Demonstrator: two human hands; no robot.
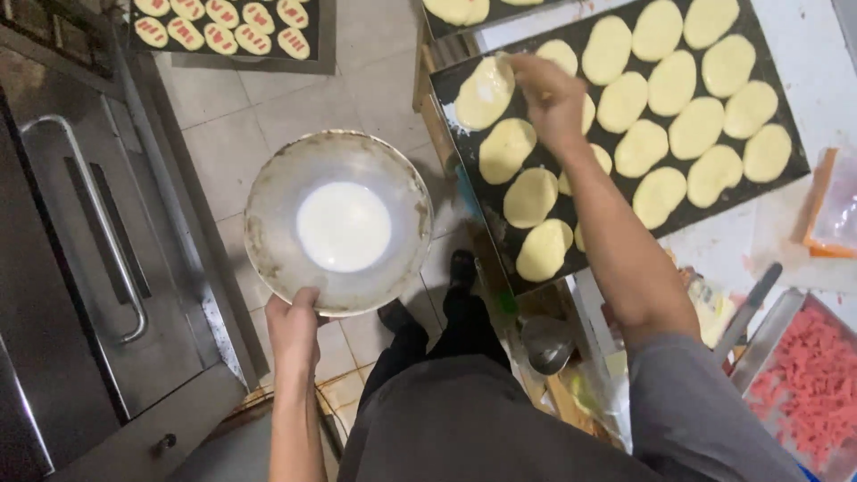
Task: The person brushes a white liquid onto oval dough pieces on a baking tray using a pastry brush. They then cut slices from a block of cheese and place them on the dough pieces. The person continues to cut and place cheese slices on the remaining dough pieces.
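The left hand [293, 326] grips the near rim of a round metal bowl [268, 232] of white liquid, held over the floor left of the bench. The right hand [551, 94], fingers curled, touches a pale dough oval [485, 92] at the far left of the dark tray [775, 183]; that oval looks glossy, the others matte, so most seem unglazed.

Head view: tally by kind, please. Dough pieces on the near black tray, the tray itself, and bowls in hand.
Pale yellow oval dough pieces: 20 (3 partly covered by the right hand and arm)
Black rectangular baking tray: 1
Round metal bowl with white liquid: 1
Total: 22
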